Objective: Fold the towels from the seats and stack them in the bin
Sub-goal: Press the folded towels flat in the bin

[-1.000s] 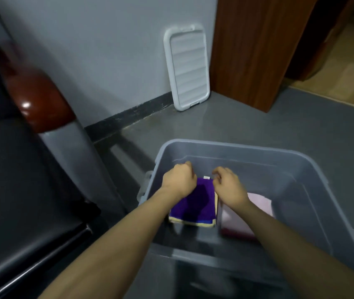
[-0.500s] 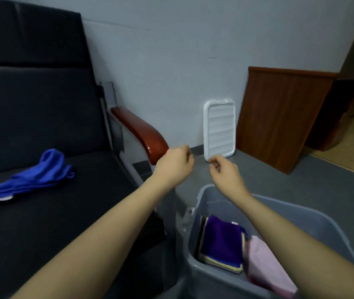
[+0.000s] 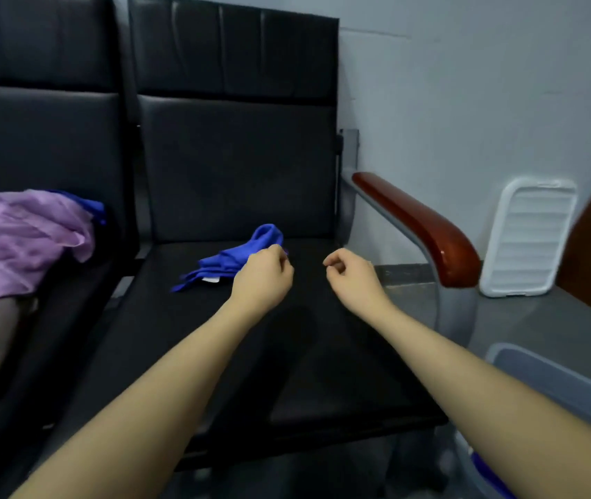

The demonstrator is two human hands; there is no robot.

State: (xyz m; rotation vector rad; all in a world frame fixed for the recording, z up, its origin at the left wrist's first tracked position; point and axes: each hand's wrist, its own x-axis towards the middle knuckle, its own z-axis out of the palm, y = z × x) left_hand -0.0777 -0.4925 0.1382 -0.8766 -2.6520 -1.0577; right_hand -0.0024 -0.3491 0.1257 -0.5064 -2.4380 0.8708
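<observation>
Having left the bin [image 3: 553, 376], both hands (empty) near the blue towel [image 3: 240, 259].

No lettering, number, brand or sign readable anywhere in view. A small white tag [image 3: 211, 279] shows at the edge of the crumpled blue towel [image 3: 240, 257] on the seat, but it is too small and blurred to tell whether anything is printed on it.

Towel [image 3: 236, 259] on seat [image 3: 322, 354], bin [image 3: 553, 383] right.
</observation>
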